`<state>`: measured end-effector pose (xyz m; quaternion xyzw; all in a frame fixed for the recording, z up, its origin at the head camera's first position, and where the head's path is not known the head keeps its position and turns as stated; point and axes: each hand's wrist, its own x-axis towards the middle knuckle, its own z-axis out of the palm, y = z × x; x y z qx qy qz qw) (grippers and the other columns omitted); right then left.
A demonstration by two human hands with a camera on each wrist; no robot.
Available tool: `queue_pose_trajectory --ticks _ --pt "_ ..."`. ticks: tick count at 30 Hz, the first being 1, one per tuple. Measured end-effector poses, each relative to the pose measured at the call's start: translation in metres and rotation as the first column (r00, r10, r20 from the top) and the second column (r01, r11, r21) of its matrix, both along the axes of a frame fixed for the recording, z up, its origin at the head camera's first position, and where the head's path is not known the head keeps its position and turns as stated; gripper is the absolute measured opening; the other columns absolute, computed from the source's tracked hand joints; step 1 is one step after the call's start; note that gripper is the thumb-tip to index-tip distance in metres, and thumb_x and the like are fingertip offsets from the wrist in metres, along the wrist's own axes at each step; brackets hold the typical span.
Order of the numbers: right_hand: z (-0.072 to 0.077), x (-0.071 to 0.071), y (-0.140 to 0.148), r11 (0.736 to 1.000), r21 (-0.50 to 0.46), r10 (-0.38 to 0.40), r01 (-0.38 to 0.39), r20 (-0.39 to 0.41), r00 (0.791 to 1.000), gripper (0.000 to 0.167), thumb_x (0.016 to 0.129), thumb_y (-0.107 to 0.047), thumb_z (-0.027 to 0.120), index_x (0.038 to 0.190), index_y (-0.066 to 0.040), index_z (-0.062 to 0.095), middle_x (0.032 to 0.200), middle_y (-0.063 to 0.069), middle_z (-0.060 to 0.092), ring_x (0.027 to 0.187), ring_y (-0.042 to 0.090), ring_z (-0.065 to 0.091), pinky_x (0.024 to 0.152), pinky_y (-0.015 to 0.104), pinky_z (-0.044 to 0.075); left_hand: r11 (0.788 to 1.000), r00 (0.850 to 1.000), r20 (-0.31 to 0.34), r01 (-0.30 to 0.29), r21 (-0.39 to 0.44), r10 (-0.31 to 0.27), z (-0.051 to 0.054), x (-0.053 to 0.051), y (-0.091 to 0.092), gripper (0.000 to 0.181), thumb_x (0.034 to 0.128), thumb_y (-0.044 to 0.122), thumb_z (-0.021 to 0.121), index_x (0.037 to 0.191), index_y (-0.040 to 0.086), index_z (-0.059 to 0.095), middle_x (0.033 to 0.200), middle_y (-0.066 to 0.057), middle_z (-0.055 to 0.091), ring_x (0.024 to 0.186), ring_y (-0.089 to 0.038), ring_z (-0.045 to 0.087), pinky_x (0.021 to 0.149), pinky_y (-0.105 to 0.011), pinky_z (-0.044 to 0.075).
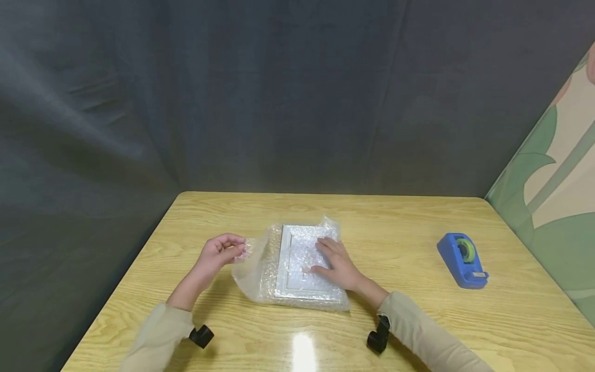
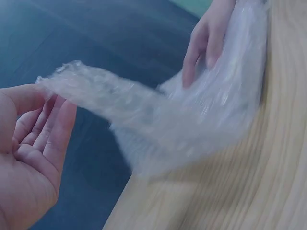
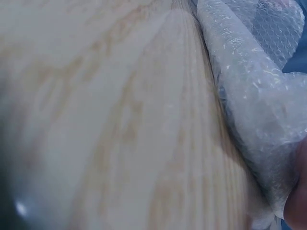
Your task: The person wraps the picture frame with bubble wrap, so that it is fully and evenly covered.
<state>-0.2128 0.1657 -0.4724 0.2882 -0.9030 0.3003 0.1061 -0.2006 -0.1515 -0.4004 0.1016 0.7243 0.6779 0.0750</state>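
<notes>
A white rectangular frame [image 1: 297,268] lies flat on the table, covered by clear bubble wrap [image 1: 267,268]. The left hand [image 1: 216,254] pinches a loose end of the wrap between thumb and fingers, left of the frame and lifted off the table. In the left wrist view that raised flap [image 2: 120,100] slopes from the left hand [image 2: 33,148] to the wrapped frame. The right hand [image 1: 339,266] rests on the wrapped frame's right part with fingers spread. The right wrist view shows the wrap's edge [image 3: 259,86] and a bit of the right hand [image 3: 296,196].
A blue tape dispenser [image 1: 462,261] with a green roll stands on the right side of the wooden table [image 1: 395,222]. A dark curtain [image 1: 297,98] hangs behind and to the left. At the right is a panel [image 1: 558,196] with a leaf pattern.
</notes>
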Motion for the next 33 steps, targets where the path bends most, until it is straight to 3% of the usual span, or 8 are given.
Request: queue_pose_trajectory --ticks 4,8,14,19,25,33 --pt "0.000 0.000 0.000 1.000 0.002 0.003 -0.003 -0.008 1.000 0.060 0.080 -0.025 0.066 0.124 0.011 0.047 0.131 0.026 0.042 0.126 0.041 0.032 0.103 0.063 0.014 0.999 1.000 0.009 0.014 0.031 -0.014 -0.004 0.000 0.024 0.009 0.0851 0.004 0.059 0.094 0.004 0.060 0.083 0.008 0.063 0.074 -0.006 0.060 0.069 -0.023 0.053" --pt "0.000 0.001 0.000 1.000 0.013 -0.003 0.003 0.000 1.000 0.059 0.082 -0.025 0.063 0.125 0.011 0.046 0.132 0.026 0.041 0.127 0.041 0.031 0.104 0.062 0.014 0.996 0.996 -0.016 0.089 0.026 -0.089 -0.010 0.003 0.048 0.016 0.0844 0.003 0.059 0.097 -0.006 0.058 0.082 0.009 0.064 0.073 -0.006 0.061 0.068 -0.024 0.054" --pt "0.001 0.001 -0.001 1.000 0.024 -0.015 0.015 0.007 1.000 0.056 0.083 -0.025 0.061 0.125 0.010 0.047 0.133 0.024 0.042 0.128 0.040 0.030 0.104 0.061 0.015 0.968 0.967 -0.046 0.250 -0.019 -0.251 -0.023 0.008 0.077 0.026 0.0854 0.002 0.058 0.102 -0.017 0.054 0.086 0.000 0.062 0.074 -0.006 0.062 0.069 -0.026 0.055" --pt "0.000 0.001 -0.001 1.000 0.016 -0.008 0.009 -0.016 1.000 0.055 0.082 -0.023 0.061 0.124 0.010 0.048 0.132 0.024 0.043 0.127 0.041 0.031 0.103 0.062 0.016 0.946 0.944 -0.072 0.320 -0.048 -0.322 -0.033 0.011 0.096 0.023 0.0844 0.000 0.059 0.099 -0.018 0.054 0.090 -0.012 0.061 0.073 -0.004 0.060 0.071 -0.029 0.055" --pt "-0.001 0.001 0.001 1.000 0.010 -0.008 0.009 -0.028 1.000 0.051 0.079 -0.014 0.059 0.123 0.010 0.048 0.131 0.024 0.045 0.125 0.042 0.032 0.102 0.064 0.017 0.930 0.928 -0.087 0.352 -0.100 -0.361 -0.036 0.015 0.111 0.019 0.0830 -0.001 0.060 0.097 -0.014 0.058 0.088 -0.016 0.062 0.072 -0.003 0.059 0.069 -0.025 0.055" --pt "0.002 0.002 0.001 1.000 -0.020 -0.003 0.002 -0.012 1.000 0.041 0.085 -0.006 0.052 0.123 0.010 0.049 0.132 0.025 0.043 0.126 0.043 0.031 0.102 0.064 0.015 0.913 0.926 -0.107 0.328 -0.242 -0.361 -0.034 0.020 0.119 0.016 0.0824 0.004 0.064 0.095 -0.005 0.064 0.088 -0.013 0.065 0.077 -0.007 0.058 0.072 -0.018 0.051"
